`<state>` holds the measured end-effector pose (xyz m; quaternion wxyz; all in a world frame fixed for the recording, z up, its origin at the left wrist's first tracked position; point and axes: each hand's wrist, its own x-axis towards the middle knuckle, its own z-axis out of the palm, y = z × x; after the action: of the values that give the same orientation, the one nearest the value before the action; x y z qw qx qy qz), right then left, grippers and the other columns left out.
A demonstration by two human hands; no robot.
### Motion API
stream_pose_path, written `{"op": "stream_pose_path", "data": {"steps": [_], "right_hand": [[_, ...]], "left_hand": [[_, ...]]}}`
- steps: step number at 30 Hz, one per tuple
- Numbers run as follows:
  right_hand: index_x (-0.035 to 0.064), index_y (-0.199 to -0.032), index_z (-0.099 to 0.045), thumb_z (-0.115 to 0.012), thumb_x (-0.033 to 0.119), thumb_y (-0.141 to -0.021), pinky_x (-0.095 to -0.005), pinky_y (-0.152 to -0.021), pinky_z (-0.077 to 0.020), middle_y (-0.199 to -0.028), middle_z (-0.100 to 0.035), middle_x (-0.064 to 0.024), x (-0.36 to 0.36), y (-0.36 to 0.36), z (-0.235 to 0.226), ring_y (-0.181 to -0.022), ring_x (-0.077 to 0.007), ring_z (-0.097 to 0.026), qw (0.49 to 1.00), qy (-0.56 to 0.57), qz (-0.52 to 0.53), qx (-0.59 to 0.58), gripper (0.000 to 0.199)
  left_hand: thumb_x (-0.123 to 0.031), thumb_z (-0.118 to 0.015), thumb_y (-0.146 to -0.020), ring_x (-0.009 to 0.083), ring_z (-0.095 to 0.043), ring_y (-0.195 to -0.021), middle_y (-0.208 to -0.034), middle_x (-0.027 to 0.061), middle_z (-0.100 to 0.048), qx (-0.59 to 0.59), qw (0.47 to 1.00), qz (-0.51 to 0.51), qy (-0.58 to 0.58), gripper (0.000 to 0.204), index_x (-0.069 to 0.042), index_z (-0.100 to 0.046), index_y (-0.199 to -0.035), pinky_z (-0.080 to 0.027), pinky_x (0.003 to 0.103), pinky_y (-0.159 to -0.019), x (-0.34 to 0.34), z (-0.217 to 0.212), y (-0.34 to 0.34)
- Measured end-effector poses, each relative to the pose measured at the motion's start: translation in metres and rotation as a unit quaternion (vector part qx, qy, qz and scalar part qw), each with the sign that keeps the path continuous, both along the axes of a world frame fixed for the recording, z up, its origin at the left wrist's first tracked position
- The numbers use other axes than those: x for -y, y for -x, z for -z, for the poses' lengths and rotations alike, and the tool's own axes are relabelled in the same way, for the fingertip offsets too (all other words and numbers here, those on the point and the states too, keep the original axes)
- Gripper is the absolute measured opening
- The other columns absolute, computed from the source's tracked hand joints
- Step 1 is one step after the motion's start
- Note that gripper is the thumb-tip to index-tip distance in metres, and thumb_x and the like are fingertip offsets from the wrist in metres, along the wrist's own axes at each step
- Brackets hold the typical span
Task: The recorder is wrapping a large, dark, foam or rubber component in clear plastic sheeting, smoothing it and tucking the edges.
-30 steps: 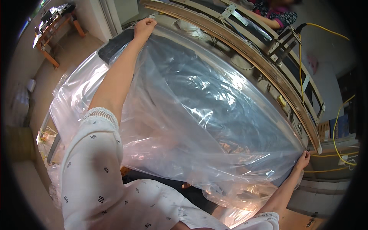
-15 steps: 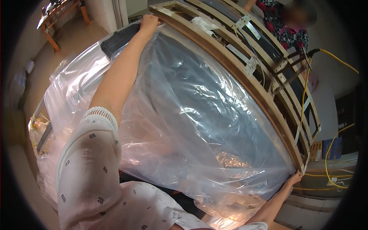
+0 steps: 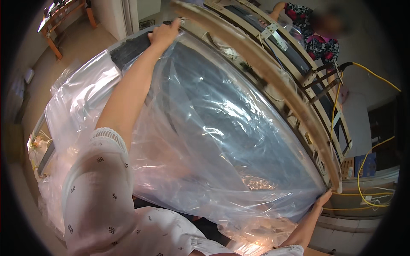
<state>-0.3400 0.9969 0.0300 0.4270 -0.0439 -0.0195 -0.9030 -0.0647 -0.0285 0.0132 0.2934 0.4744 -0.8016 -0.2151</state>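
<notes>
A large sheet of clear plastic film [image 3: 205,115] is stretched over a wide bed with a dark blue-grey surface, wrinkled and shiny in places. At the far left corner, my left hand [image 3: 164,35] is closed on the film's far edge, with its index finger reaching toward the rim. My right hand [image 3: 324,198] is closed on the film at the right corner, its fingertips partly hidden. Just beyond both hands, a long wooden bar [image 3: 260,70] stands raised off the bed's far edge, blurred by motion. A gap with metal fittings shows beneath it.
Beyond the bar lies a wooden frame with metal brackets [image 3: 270,31]. Another person [image 3: 322,45] in a patterned top stands behind it, one arm toward the frame. Yellow cables [image 3: 371,70] hang at the right. Loose film [image 3: 64,141] drapes over the left side.
The long wooden bar has lifted away from the bed's far edge, opening a gap. My left hand's index finger has stretched out; my right hand has shifted slightly left.
</notes>
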Motion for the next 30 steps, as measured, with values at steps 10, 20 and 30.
{"op": "stream_pose_path", "data": {"steps": [10, 20, 30], "right_hand": [[-0.0037, -0.117, -0.046, -0.036, 0.026, -0.092, -0.0420, -0.091, -0.0350, -0.120, -0.047, -0.0213, 0.189, -0.186, -0.022, -0.110, -0.0368, -0.044, 0.187, 0.808, -0.281, 0.483, 0.040], [-0.0021, -0.126, -0.039, -0.036, 0.027, -0.092, -0.0394, -0.098, -0.0302, -0.127, -0.040, -0.0222, 0.179, -0.213, -0.007, -0.117, -0.0367, -0.038, 0.134, 0.808, -0.268, 0.507, 0.044], [0.0012, -0.128, -0.039, -0.040, 0.019, -0.086, -0.0349, -0.104, -0.0230, -0.133, -0.038, -0.0155, 0.245, -0.257, -0.043, -0.124, -0.0281, -0.034, -0.038, 0.835, -0.223, 0.502, 0.046]], "left_hand": [[-0.033, -0.045, -0.089, 0.0083, -0.038, -0.061, -0.066, -0.0029, -0.043, -0.327, 0.920, 0.199, -0.079, 0.033, -0.004, -0.054, -0.077, -0.033, 0.025, -0.056, -0.021, -0.070, -0.142], [-0.024, -0.062, -0.081, 0.0015, -0.042, -0.072, -0.082, -0.0068, -0.056, -0.399, 0.865, 0.238, -0.190, 0.020, -0.008, -0.062, -0.093, -0.032, 0.018, -0.059, -0.070, -0.098, -0.235], [-0.030, -0.060, -0.081, 0.0160, -0.055, -0.097, -0.102, 0.0079, -0.062, -0.229, 0.962, 0.136, -0.049, 0.039, 0.000, -0.060, -0.107, -0.039, 0.026, -0.088, -0.049, -0.087, -0.228]]}}
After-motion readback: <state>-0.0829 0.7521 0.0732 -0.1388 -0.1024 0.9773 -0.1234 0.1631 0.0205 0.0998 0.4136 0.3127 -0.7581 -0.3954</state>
